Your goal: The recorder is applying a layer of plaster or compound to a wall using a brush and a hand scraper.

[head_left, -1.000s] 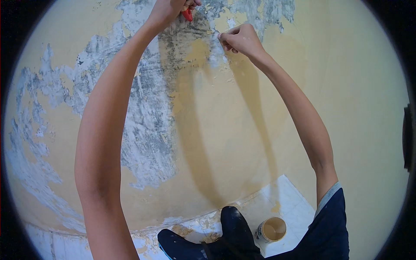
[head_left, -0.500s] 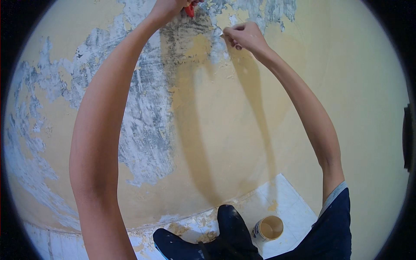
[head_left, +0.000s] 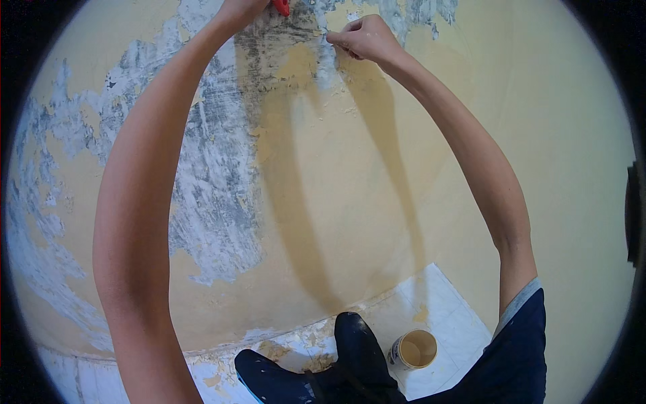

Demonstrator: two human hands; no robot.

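Observation:
At the top edge, my left hand [head_left: 253, 8] is closed on a red-handled tool [head_left: 281, 6]; its fingers and the rest of the tool are mostly cut off. To the right and a little lower, my right hand [head_left: 363, 37] pinches at the peeling edge of yellow paint on the wall [head_left: 343, 188], its fingertips against the surface; whatever is between them is too small to make out. Around and below both hands, a large patch of grey and white undercoat [head_left: 215, 175] shows through the flaked paint, with loose chips along its edges.
At the bottom, my dark shoes [head_left: 346, 333] stand among paint chips on a white tiled floor [head_left: 444, 310]. An open cylindrical bucket [head_left: 417, 347] sits just right of them. A dark object [head_left: 631, 212] shows at the far right rim.
Both hands appear slightly higher and further left in the picture, with the wall and bucket also shifted a little. The left hand still grips the red tool, and the right stays pinched.

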